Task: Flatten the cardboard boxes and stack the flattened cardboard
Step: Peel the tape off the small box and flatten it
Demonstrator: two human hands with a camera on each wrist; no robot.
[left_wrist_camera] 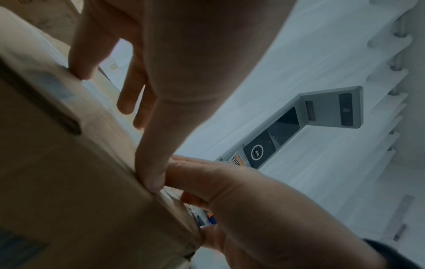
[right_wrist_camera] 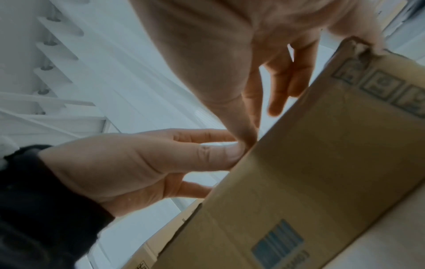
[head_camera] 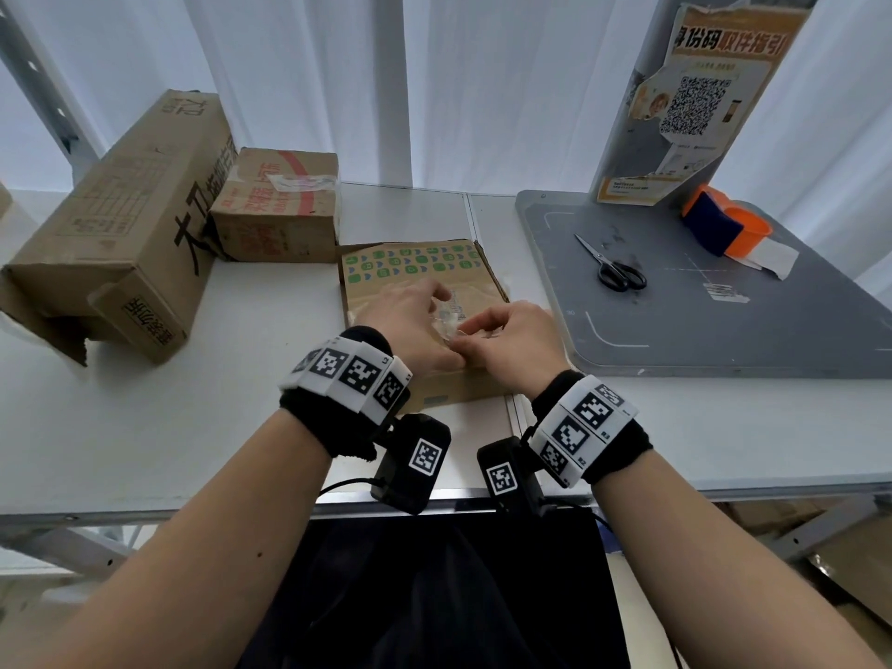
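A brown cardboard box (head_camera: pixel 415 268) with green icons on its top lies in the middle of the white table (head_camera: pixel 193 427). Both hands are on its near top edge, where a crumpled strip of clear tape (head_camera: pixel 451 321) sticks up. My left hand (head_camera: pixel 410 316) rests on the box (left_wrist_camera: pixel 69 182) with straight fingers, its thumb (left_wrist_camera: pixel 151 180) pressing the edge. My right hand (head_camera: pixel 507 330) pinches the tape between thumb and forefinger (right_wrist_camera: pixel 248 134) right at the edge of the box (right_wrist_camera: pixel 322 163). The two thumbs touch each other.
A long cardboard box (head_camera: pixel 120 224) and a smaller red-printed box (head_camera: pixel 280 205) stand at the back left. On the right lies a grey cutting mat (head_camera: pixel 700 330) with black scissors (head_camera: pixel 613 268) and an orange tape dispenser (head_camera: pixel 729 224). A poster stand (head_camera: pixel 700 103) rises behind it.
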